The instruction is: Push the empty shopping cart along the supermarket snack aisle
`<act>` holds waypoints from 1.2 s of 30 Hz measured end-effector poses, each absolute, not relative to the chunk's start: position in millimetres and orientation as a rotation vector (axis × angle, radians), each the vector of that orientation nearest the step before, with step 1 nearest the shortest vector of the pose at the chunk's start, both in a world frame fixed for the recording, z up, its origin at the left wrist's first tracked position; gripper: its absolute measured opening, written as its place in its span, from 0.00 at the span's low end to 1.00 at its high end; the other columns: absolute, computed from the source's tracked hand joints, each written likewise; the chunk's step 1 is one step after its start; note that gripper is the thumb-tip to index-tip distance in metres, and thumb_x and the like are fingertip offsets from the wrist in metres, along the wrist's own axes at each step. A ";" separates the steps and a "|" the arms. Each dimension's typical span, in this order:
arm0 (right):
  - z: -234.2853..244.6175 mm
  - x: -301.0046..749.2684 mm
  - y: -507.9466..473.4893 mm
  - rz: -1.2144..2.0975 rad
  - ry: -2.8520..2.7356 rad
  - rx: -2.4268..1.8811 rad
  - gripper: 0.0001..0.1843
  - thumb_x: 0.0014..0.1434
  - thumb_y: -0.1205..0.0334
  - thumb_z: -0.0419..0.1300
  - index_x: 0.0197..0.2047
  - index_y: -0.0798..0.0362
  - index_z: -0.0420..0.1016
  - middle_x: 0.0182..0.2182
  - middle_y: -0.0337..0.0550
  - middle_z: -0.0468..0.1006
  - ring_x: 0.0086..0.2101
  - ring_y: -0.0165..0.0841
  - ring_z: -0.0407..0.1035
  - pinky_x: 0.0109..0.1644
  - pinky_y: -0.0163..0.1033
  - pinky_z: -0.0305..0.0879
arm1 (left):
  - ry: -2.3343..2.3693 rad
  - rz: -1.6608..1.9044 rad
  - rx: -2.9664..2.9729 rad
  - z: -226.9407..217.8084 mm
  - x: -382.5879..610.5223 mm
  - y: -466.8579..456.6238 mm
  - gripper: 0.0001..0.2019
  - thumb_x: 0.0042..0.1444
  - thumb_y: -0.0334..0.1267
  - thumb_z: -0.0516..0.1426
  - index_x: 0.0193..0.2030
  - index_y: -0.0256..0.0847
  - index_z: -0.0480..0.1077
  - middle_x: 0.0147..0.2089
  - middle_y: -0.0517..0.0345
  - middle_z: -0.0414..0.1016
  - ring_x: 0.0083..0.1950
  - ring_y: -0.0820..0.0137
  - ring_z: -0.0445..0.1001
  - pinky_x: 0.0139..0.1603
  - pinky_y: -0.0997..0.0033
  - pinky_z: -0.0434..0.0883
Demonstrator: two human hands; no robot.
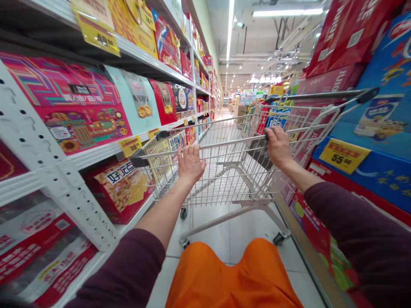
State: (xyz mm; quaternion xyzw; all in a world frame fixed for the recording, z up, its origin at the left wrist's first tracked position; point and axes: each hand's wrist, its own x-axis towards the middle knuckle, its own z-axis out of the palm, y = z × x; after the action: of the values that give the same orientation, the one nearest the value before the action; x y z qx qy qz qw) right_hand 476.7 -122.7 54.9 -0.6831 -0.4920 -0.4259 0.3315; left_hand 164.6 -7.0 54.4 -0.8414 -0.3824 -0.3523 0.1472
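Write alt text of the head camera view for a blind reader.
Two bare hands at a wire shopping cart in a supermarket aisle: the right hand grips the handle, the left hand lies open at it. Boxed snacks fill shelves on the left.

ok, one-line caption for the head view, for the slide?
Head view: right hand grips a shopping cart's handle, left hand open against it, in a supermarket aisle lined with boxed goods.

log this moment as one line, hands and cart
left hand: open, at cart handle | right hand: gripping handle | shopping cart: between shelves of boxed snacks
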 end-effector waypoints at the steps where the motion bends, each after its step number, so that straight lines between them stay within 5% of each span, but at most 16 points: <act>1: 53.8 464.8 -116.0 -1.097 -1.344 -1.767 0.24 0.64 0.67 0.45 0.59 0.52 0.70 0.59 0.54 0.69 0.61 0.46 0.58 0.63 0.59 0.57 | -1.129 -0.989 -2.415 55.9 165.0 -7.8 0.28 0.55 0.40 0.53 0.62 0.35 0.59 0.62 0.41 0.66 0.65 0.53 0.60 0.71 0.45 0.47; 10: 50.7 379.0 -67.1 -1.072 -1.646 -1.649 0.25 0.65 0.71 0.44 0.60 0.48 0.69 0.59 0.48 0.71 0.60 0.42 0.61 0.65 0.55 0.54 | -1.248 -0.750 -2.459 74.1 159.1 -17.7 0.30 0.56 0.43 0.52 0.64 0.32 0.57 0.66 0.41 0.63 0.67 0.54 0.58 0.71 0.47 0.48; 30: 56.1 481.6 -115.5 -1.156 -1.340 -1.781 0.23 0.62 0.66 0.46 0.58 0.53 0.69 0.57 0.55 0.70 0.59 0.46 0.60 0.62 0.58 0.57 | -1.193 -0.819 -2.467 66.2 168.5 -13.2 0.31 0.55 0.42 0.53 0.65 0.31 0.56 0.66 0.41 0.63 0.68 0.54 0.57 0.72 0.46 0.45; 36: 54.8 455.0 -99.4 -1.092 -1.473 -1.774 0.23 0.64 0.66 0.46 0.59 0.49 0.69 0.59 0.49 0.69 0.61 0.44 0.59 0.64 0.56 0.55 | -1.246 -0.794 -2.460 70.2 172.5 -8.8 0.33 0.54 0.43 0.53 0.64 0.29 0.56 0.65 0.37 0.63 0.68 0.52 0.58 0.71 0.45 0.46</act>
State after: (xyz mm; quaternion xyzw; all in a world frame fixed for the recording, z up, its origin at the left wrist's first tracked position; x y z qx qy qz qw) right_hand 455.0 -99.4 54.8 -0.6653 -0.5522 -0.4096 0.2909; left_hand 172.5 -8.8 70.2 -0.8493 -0.4302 -0.2743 0.1357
